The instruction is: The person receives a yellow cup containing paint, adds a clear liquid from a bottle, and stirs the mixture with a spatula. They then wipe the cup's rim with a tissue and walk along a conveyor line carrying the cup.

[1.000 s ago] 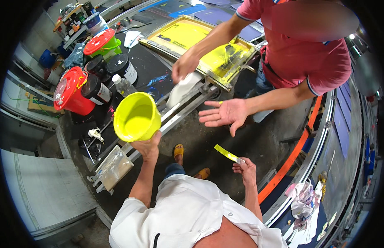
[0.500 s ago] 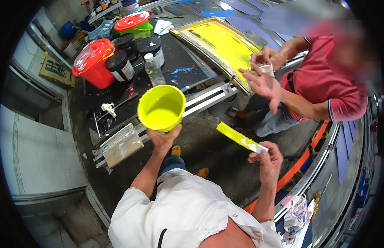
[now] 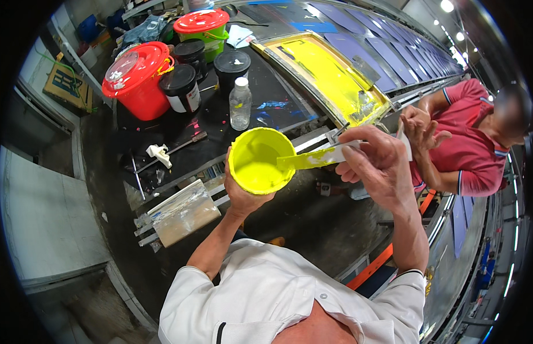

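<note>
My left hand (image 3: 243, 195) is wrapped round the lower side of a bucket (image 3: 261, 182) coated in bright yellow paint, holding it up with its mouth toward me. Yellow paint lies inside. A flat stirring strip (image 3: 318, 159), yellow-smeared with a whitish end, is pinched in my right hand (image 3: 378, 163). Its far tip reaches over the rim into the bucket's mouth; whether it touches the paint, I cannot tell. Beyond my hands, a wooden-framed printing screen (image 3: 312, 63) spread with yellow paint rests on the table's edge.
A black-topped table (image 3: 220, 132) bears a clear bottle (image 3: 240, 106), black-lidded tubs (image 3: 180, 89), a red bucket (image 3: 141, 86) and a green bucket with red lid (image 3: 212, 43). A co-worker in a red shirt (image 3: 450, 137) stands at right, hands together. Purple panels (image 3: 392, 51) cover the long table behind.
My right hand has risen and moved in, bringing the strip's tip into the bucket. The bucket has shifted right in view. The co-worker appears farther right, hands now closer together.
</note>
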A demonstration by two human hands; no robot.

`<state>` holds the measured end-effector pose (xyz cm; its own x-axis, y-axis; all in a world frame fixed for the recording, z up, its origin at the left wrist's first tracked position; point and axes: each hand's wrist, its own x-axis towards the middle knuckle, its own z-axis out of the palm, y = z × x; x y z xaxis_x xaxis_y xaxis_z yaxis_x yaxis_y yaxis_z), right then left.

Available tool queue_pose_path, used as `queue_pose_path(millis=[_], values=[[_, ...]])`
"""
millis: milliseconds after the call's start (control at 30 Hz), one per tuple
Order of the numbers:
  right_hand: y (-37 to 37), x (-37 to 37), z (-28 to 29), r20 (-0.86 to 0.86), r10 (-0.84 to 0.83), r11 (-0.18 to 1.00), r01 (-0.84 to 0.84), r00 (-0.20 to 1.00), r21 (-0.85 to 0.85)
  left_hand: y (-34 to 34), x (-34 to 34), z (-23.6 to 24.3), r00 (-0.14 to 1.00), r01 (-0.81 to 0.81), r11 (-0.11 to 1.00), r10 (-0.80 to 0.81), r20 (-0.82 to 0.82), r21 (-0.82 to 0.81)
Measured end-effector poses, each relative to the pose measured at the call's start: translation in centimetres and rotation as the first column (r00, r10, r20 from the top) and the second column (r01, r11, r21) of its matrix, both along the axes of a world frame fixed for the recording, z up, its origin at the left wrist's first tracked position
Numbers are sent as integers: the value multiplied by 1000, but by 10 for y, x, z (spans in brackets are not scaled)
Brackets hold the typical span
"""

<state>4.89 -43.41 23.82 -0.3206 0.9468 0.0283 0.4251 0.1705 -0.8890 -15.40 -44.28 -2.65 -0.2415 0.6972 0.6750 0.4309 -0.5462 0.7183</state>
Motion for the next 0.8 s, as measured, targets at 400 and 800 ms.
queue_pose_path(millis=[400,800], values=[[18,-46,-47,80,111,994,-110,991,-16,8,-24,-6,998,11,1000,-10,63,-20],[90,-31,-100,-97,-134,990,138,986,31,-36,-79,-46,954,-182,977,147,-260,-115]])
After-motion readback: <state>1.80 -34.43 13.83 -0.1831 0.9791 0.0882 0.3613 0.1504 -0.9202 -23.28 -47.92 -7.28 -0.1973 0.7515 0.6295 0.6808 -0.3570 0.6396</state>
